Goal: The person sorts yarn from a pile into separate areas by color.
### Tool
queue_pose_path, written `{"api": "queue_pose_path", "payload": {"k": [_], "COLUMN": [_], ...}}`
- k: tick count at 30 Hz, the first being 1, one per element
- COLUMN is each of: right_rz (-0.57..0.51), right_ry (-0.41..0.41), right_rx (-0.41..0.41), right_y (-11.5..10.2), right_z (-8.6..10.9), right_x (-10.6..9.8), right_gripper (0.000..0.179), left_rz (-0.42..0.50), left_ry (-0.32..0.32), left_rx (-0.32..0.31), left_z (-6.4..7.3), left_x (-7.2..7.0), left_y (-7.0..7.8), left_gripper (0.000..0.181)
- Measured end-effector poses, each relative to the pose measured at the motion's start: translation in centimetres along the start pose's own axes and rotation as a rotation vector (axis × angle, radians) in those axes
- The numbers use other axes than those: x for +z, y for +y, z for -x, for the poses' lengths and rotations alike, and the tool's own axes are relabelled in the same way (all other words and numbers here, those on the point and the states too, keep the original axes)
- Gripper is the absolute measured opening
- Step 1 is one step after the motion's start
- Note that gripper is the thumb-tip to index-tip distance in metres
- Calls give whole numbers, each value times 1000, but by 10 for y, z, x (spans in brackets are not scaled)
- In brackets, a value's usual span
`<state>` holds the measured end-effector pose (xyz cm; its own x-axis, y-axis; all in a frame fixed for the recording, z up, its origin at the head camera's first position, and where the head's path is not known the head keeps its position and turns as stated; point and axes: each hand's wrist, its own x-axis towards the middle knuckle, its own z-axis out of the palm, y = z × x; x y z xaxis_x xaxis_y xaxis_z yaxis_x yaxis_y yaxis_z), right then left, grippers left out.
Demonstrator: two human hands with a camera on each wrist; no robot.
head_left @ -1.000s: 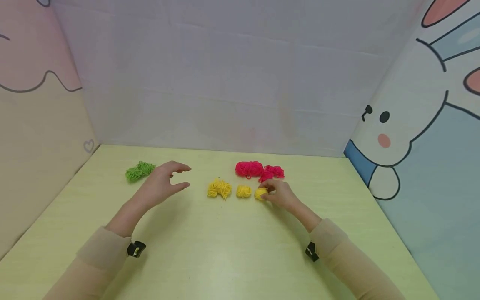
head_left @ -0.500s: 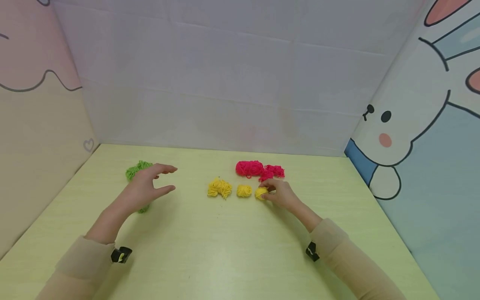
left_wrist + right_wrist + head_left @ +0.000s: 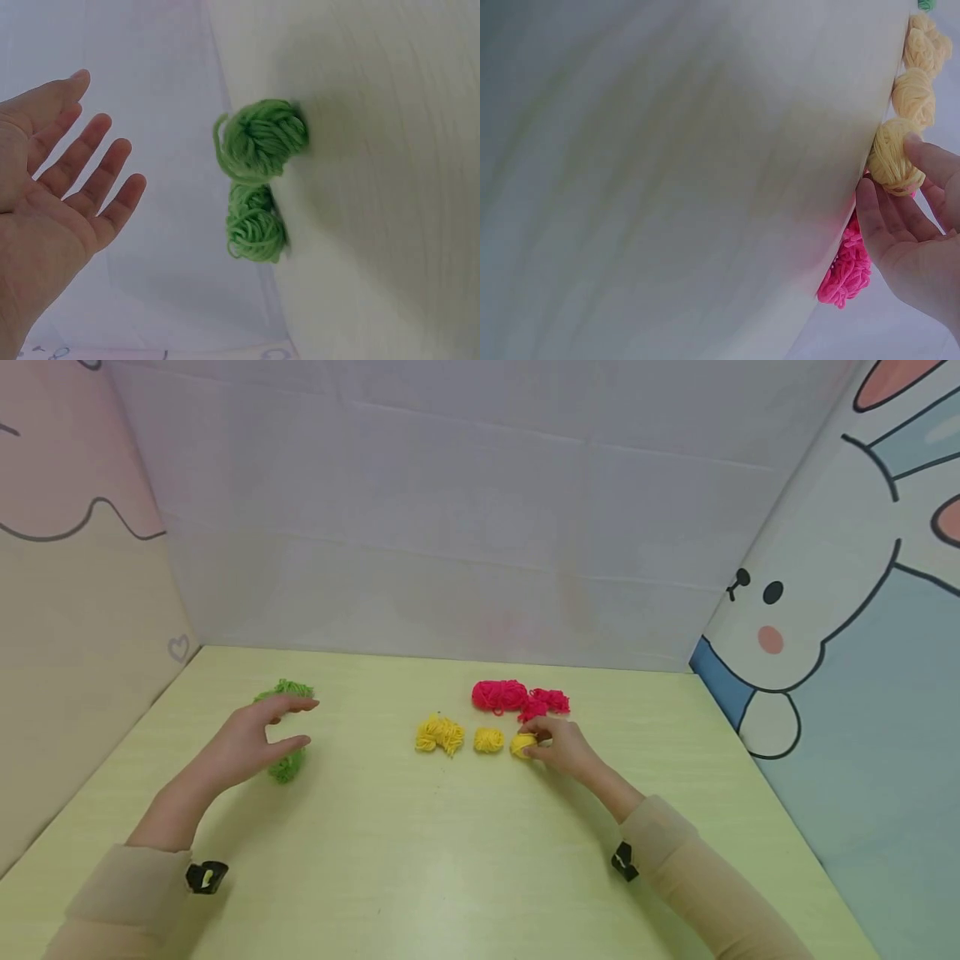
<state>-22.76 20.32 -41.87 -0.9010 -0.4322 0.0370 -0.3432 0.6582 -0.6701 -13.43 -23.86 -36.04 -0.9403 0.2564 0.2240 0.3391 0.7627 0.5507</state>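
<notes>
In the head view my right hand [image 3: 566,748] pinches a small yellow yarn ball [image 3: 521,746] between thumb and fingers; the ball rests on the table. The right wrist view shows the thumb on that same ball [image 3: 891,159]. Left of it sit another yellow yarn ball [image 3: 488,741] and a looser yellow yarn bundle [image 3: 438,735]. My left hand [image 3: 242,740] hovers with thumb and fingers apart, holding nothing, and partly covers the green yarn [image 3: 287,767]. The left wrist view shows a nearer green yarn ball [image 3: 262,139] and more green yarn [image 3: 255,231] behind it.
Pink yarn [image 3: 501,695] lies behind the yellow row, close to my right hand. The pale table [image 3: 420,868] meets a white back wall [image 3: 450,527]. Printed side panels stand left and right, the right one with a rabbit [image 3: 795,643].
My left hand has moved left and slightly toward me, from beside the green yarn to in front of it. The right hand has stayed on the yellow ball.
</notes>
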Motion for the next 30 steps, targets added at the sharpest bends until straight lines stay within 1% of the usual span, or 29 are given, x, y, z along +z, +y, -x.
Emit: {"api": "queue_pose_path", "payload": {"k": [5,12,16,23,30], "right_rz": [-2,-6,-7,-1,-3], "right_ry": [3,4,0,0,-2], "right_rx": [10,19,23,15,19], "right_y": [1,3,3,2,1], "right_z": [0,0,1,1,1], "right_x": [0,1,1,1,1], "right_gripper": [25,25,25,25,25], "left_rz": [-15,-38,-44,-42,-10], "left_ry": [-6,-52,-91,-187,-215], "left_rx": [3,-46,-61,-85,-98], "left_z": [5,9,10,11,11], "left_x": [1,1,-1,-1,-3], "left_y": [-16,-33,-38,-44,-50], "left_gripper": [46,46,47,46,46]}}
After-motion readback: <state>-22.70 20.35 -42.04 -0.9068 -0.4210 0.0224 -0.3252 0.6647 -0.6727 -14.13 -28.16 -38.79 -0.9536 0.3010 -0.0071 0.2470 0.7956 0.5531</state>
